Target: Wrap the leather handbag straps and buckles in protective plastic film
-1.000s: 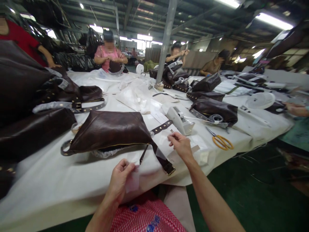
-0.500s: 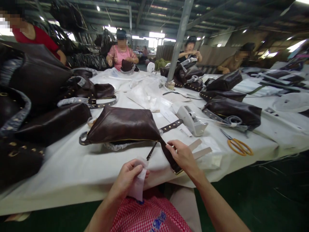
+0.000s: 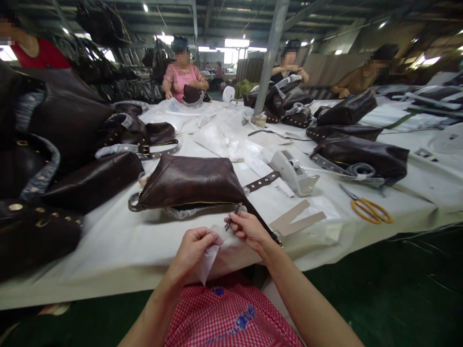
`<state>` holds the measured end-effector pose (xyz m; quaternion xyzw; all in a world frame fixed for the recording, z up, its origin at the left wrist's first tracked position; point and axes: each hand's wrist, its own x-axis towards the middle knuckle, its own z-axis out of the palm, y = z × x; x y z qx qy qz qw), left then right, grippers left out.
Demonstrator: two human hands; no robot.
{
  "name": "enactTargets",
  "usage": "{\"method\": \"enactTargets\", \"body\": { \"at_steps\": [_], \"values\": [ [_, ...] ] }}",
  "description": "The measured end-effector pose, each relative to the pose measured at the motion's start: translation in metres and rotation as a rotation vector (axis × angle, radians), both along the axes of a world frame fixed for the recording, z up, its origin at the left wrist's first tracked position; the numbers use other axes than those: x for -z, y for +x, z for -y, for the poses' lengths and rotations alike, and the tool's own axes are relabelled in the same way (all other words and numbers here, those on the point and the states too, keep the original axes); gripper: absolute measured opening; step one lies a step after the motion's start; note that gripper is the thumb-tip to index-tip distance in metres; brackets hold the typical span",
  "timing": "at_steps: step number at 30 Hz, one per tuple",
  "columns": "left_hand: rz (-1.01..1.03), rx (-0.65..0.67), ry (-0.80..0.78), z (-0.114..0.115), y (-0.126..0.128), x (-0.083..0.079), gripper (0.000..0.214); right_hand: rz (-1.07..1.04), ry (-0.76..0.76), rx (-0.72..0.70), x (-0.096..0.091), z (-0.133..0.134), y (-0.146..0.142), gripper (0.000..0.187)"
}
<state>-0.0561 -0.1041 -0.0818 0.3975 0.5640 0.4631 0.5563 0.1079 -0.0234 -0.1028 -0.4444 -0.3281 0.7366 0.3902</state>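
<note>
A dark brown leather bag (image 3: 197, 179) lies on its side in front of me, its gold zipper along the near edge. My right hand (image 3: 247, 228) pinches the zipper pull (image 3: 231, 220), a thin dark leather strip, at the zipper's right end. Between the thumb and fingers of my left hand (image 3: 197, 243) is a thin white sheet of tissue paper (image 3: 209, 260), hanging down over the table edge. Beneath my right wrist, the bag's dark strap end (image 3: 265, 224) slants toward the table edge. A studded strap (image 3: 263, 181) sticks out behind the bag.
To the right lie orange-handled scissors (image 3: 371, 210), a tape dispenser (image 3: 293, 173) and grey card strips (image 3: 298, 217). More brown bags (image 3: 365, 156) stand at right, with a pile (image 3: 61, 120) at left. A metal post (image 3: 269, 58) rises from the table. Several people work across it.
My right hand has left the strap end and moved left onto the zipper pull. My left hand, still holding the paper, has risen slightly. The view has shifted a little.
</note>
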Motion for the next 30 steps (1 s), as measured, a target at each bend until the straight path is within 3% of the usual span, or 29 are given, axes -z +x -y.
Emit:
{"method": "enactTargets", "body": {
  "at_steps": [5, 11, 22, 30],
  "values": [
    [-0.052, -0.023, 0.003, -0.001, -0.004, 0.005, 0.025, -0.031, -0.024, -0.03, -0.001, 0.001, 0.012, 0.032],
    [-0.063, -0.087, 0.008, -0.011, 0.009, 0.008, 0.02, -0.081, -0.011, -0.116, -0.002, 0.005, 0.02, 0.039],
    [-0.015, -0.119, -0.029, -0.022, 0.021, 0.012, 0.025, -0.236, -0.106, -0.103, 0.005, -0.002, 0.032, 0.037],
    [-0.375, 0.031, 0.036, -0.021, 0.029, 0.015, 0.026, -0.245, -0.071, -0.07, 0.004, -0.002, 0.028, 0.047]
  ]
}}
